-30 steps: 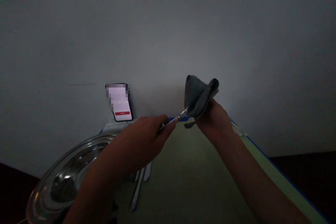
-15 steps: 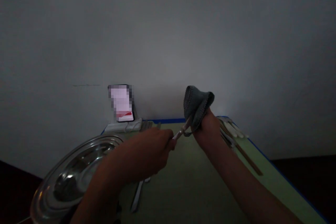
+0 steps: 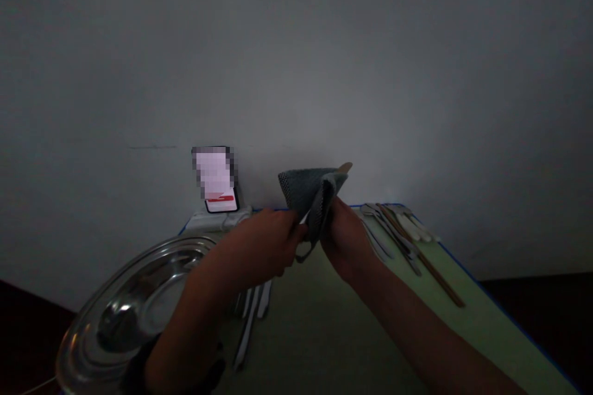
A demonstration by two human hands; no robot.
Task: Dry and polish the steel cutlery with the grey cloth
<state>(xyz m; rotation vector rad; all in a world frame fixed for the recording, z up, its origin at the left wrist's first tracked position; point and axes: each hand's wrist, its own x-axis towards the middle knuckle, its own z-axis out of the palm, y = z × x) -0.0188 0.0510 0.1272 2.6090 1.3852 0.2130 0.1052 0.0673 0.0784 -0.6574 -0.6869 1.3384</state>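
My left hand (image 3: 275, 241) is closed around the pale handle of a slim piece of cutlery, most of which is hidden by the fingers and cloth. A grey cloth (image 3: 306, 188) with a checked edge is bunched over it, above both hands. Past the cloth's far side a rounded, tan-looking tip (image 3: 345, 168) sticks out, in line with the handle. My right hand (image 3: 345, 241) grips the cloth from the right, its fingers mostly covered. Both hands are raised over the green tabletop (image 3: 319, 333), close together.
A steel basin (image 3: 78, 339) stands at the left. Table knives (image 3: 245, 333) lie beside my left forearm. Spoons (image 3: 393, 234), wooden chopsticks (image 3: 440, 278) and white-handled pieces (image 3: 417, 228) lie at the right. A phone (image 3: 222, 200) leans near the wall, behind a white object (image 3: 217, 220).
My right hand and the cloth have moved left, closer to my left hand. The cloth has turned and now lies further along the cutlery, with a rounded tip showing beyond it.
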